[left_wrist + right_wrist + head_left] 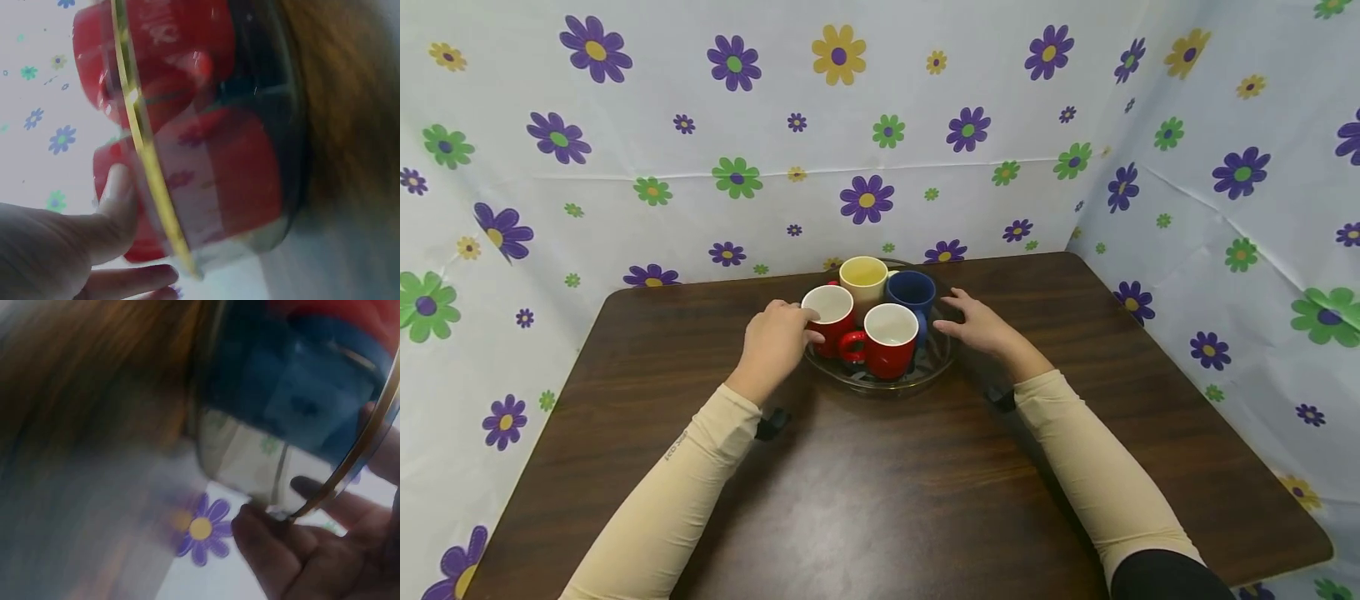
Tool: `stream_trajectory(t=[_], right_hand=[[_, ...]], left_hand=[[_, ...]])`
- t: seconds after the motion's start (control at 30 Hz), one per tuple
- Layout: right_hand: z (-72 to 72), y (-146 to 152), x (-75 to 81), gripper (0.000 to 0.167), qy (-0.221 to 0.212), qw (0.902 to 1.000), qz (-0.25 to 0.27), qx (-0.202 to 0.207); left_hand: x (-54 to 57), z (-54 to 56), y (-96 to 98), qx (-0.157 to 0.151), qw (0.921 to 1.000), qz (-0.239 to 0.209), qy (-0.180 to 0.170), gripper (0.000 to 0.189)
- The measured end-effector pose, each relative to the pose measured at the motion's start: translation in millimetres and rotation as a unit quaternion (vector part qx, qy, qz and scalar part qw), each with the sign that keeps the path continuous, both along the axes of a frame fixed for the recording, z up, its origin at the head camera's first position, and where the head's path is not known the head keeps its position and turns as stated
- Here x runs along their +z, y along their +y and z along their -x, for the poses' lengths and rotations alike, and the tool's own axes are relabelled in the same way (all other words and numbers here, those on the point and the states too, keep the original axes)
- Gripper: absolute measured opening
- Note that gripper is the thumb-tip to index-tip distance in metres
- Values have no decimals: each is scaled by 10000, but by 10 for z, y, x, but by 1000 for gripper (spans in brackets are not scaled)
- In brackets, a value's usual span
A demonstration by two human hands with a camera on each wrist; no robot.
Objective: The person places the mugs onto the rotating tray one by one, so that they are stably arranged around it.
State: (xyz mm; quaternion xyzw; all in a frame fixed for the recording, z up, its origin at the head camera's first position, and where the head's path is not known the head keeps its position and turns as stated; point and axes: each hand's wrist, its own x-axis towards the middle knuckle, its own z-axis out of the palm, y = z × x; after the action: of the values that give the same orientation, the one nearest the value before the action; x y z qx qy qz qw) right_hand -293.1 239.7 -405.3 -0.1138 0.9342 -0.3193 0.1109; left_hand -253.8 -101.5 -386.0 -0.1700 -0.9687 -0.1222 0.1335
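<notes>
A clear glass bowl (880, 387) with a thin gold rim (150, 169) stands near the table's back edge. Inside are two red mugs with white insides, one at the left (831, 308) and one in front (889, 360), a blue mug (912, 289) and a pale yellow mug (863, 273). My left hand (771, 346) is at the bowl's left side, its thumb (120, 187) against or very near the left red mug. My right hand (988, 329) lies at the right side, fingers spread about the rim near the blue mug; firm contact cannot be made out.
The brown wood-grain table (865, 483) reaches forward from the bowl toward me. Flower-printed white sheeting (820, 100) hangs behind it and along both sides. A dark strap piece (772, 423) sits under the left wrist, another (1000, 398) under the right.
</notes>
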Motion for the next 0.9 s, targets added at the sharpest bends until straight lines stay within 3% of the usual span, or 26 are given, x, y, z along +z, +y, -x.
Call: stream_trajectory(t=[0.13,0.4,0.7,0.9], right_hand=[[14,-113,-6,70,91,9992,-278,-277],[6,-207,28,67,227,9965,-509,-623],[4,-251,55,67,125,9960,-520,-720],[13,-234,39,61,279,9956,-697,-563]], left_hand=[[-84,0,20,-21,9996,-47,294,22],[-108,-10,101,-79,9968,-184,772,24],[-124,-13,141,-24,9956,-4,932,23],[-127,-56,168,-221,9948,-192,971,22]])
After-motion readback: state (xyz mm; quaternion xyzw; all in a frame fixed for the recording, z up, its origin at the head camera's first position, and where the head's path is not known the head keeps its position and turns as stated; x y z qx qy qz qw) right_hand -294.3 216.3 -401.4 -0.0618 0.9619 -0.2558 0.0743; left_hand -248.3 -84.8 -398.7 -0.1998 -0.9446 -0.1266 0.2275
